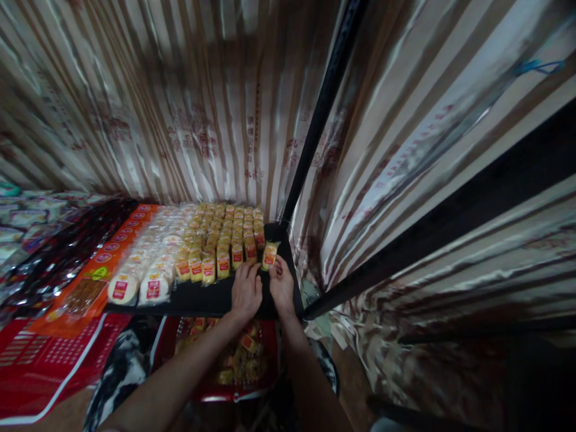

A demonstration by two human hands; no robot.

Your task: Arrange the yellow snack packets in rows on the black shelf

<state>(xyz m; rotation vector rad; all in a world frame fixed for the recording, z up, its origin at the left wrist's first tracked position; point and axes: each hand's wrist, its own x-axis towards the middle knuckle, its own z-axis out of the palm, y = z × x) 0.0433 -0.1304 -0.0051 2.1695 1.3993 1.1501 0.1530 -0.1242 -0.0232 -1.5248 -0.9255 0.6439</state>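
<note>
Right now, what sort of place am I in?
It looks like a small shop or market stall, though I can't be sure: yellow packets stand in rows on a black shelf, white packs are lined up beside them, and a red basket below holds more yellow packets.

This is looking like a snack shop or stall: yellow snack packs (pixel 209 269) are standing in tight rows on the black shelf (pixel 193 298), orange snack packets (pixel 85 288) are lying on the shelf's left part, red plastic baskets (pixel 27 342) are sitting below its front edge.
</note>
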